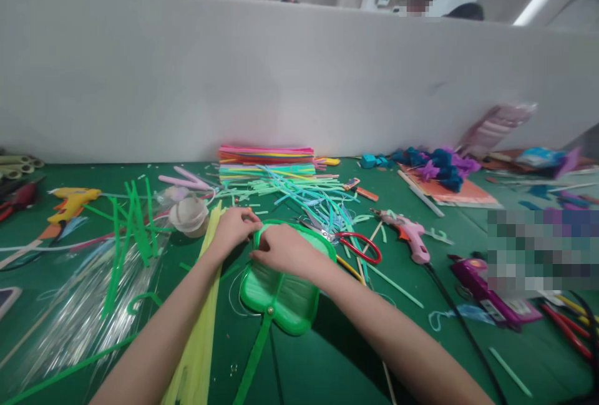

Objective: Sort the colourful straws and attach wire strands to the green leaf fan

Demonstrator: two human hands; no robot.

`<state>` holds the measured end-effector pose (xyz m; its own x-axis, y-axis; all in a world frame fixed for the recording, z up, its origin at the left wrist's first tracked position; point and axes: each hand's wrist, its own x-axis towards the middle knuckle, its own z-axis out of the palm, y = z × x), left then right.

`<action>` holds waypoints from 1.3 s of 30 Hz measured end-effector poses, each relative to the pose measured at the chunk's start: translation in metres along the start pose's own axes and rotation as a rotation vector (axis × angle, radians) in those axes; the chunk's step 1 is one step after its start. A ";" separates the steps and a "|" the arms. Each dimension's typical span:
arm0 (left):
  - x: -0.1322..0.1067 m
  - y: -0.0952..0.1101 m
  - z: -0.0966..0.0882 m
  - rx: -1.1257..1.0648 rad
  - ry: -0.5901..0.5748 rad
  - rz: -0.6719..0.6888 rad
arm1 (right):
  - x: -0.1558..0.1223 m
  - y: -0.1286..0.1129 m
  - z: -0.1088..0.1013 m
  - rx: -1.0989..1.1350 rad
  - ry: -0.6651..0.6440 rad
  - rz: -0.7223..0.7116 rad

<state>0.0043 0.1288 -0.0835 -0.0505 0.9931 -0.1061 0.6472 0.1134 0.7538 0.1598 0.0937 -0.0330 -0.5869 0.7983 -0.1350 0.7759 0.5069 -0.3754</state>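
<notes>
A bright green fan-shaped craft piece, with rounded lobes, a raised rim and a small bead at its base, lies in front of me; a long green strip runs from it toward me. At its upper left edge, my right hand pinches the rim and covers part of it. Just to the left, my left hand has its fingers closed at the same edge, and the tips meet near the rim. Under my left forearm lies a bundle of yellow strips. Red-handled scissors touch the piece's right side.
Beyond the hands are bundled colored pipe cleaners and loose pale green strips. On the right lie a pink glue gun with its cord and a purple box. A yellow glue gun and clear film are left. A white partition stands behind.
</notes>
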 end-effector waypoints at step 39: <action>-0.001 0.006 -0.003 -0.061 -0.032 -0.045 | 0.021 0.036 0.010 -0.015 0.014 -0.504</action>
<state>0.0059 0.1289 -0.0766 -0.0534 0.9855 -0.1610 0.5971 0.1607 0.7859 0.1727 0.1255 -0.0588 -0.8864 0.4572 0.0724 0.4000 0.8353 -0.3773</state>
